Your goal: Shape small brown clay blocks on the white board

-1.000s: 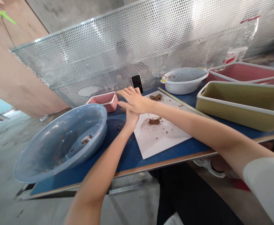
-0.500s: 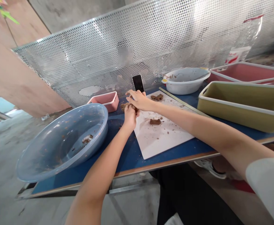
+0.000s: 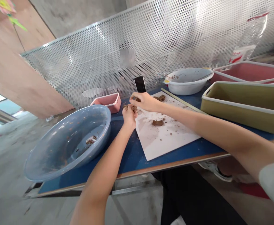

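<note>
Left hand point(image 3: 129, 118): your fingers close on a brown lump point(image 3: 130, 107), held by the left edge of the white board point(image 3: 155, 148). Right hand point(image 3: 145, 102): just beside it, fingers curled, a brown bit point(image 3: 137, 99) showing there; whether they clamp it, you cannot tell. Hazards, as judged: the lump looks crumbly, so a hard squeeze could split it; your right forearm point(image 3: 181, 117), passing over the board, could smear the bone-shaped piece point(image 3: 158, 122) if lowered; a forward push could topple the phone point(image 3: 140, 83). Materials: board, flat, smooth, strewn with crumbs point(image 3: 171, 133); bone-shaped piece, brown, matte, narrow-waisted; stick point(image 3: 183, 101), pale, thin, straight; basin point(image 3: 54, 140), translucent blue, round, smeared; small box point(image 3: 115, 108), pink, white-rimmed; tub point(image 3: 235, 114), olive, oblong; bowl point(image 3: 186, 89), white, oval; screen point(image 3: 99, 62), perforated metal.
</note>
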`<action>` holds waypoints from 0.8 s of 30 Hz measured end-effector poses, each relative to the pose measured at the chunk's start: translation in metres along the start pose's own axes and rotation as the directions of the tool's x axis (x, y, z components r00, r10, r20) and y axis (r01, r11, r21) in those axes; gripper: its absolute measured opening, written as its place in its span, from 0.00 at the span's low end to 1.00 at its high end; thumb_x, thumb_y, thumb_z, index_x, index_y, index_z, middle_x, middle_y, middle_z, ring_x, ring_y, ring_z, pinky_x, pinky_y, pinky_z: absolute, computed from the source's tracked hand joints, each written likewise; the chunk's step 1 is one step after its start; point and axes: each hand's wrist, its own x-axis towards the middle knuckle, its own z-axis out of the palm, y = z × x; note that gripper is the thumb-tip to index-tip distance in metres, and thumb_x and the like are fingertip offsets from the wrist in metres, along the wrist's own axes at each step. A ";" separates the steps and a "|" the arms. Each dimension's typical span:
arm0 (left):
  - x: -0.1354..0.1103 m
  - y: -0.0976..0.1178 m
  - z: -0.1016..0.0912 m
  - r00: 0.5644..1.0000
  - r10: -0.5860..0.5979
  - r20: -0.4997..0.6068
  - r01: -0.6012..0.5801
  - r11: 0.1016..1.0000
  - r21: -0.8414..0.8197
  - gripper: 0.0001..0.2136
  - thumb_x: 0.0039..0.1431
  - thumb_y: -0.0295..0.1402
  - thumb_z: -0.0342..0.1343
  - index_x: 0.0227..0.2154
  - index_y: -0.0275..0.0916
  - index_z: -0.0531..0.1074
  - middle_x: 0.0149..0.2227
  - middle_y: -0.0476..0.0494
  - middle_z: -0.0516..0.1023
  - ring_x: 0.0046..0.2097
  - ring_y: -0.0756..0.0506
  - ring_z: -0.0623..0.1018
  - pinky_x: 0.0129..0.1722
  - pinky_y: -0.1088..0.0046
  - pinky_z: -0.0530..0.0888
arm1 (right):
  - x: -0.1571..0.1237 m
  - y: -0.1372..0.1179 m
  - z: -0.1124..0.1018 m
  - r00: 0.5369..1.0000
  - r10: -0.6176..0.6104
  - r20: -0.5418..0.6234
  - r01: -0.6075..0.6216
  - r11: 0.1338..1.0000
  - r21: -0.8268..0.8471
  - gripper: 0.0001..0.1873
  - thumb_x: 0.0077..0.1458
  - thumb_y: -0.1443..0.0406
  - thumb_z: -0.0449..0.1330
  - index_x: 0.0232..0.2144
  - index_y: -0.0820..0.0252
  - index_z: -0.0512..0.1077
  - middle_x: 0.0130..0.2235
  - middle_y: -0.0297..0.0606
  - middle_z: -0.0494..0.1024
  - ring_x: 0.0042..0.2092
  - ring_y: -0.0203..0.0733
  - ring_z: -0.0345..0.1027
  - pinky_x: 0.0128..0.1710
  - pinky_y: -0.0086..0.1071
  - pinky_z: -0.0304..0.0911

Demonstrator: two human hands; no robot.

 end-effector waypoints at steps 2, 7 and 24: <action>0.000 -0.002 -0.002 1.000 0.010 0.010 -0.010 1.000 0.024 0.17 0.71 0.25 0.58 0.27 0.42 0.61 0.18 0.61 0.60 0.15 0.57 0.53 0.18 0.79 0.49 | -0.009 0.001 -0.010 0.993 -0.067 0.097 0.069 0.997 -0.020 0.14 0.74 0.56 0.62 0.40 0.60 0.79 0.38 0.39 0.83 0.38 0.41 0.73 0.42 0.36 0.61; -0.004 -0.011 0.000 0.996 0.078 0.033 -0.080 0.994 0.072 0.13 0.68 0.27 0.66 0.36 0.42 0.65 0.24 0.60 0.70 0.18 0.57 0.62 0.20 0.79 0.54 | -0.031 0.011 -0.021 0.972 -0.157 0.177 0.172 0.982 -0.073 0.11 0.68 0.59 0.70 0.44 0.61 0.81 0.42 0.39 0.82 0.40 0.42 0.73 0.43 0.35 0.62; -0.037 -0.013 0.012 0.892 -0.003 0.451 -0.059 0.991 0.124 0.31 0.59 0.53 0.79 0.52 0.44 0.68 0.36 0.53 0.79 0.24 0.53 0.72 0.20 0.77 0.62 | -0.101 0.033 -0.040 0.995 -0.091 -0.036 0.086 0.988 -0.126 0.08 0.75 0.58 0.58 0.48 0.55 0.72 0.34 0.33 0.77 0.33 0.41 0.69 0.36 0.35 0.59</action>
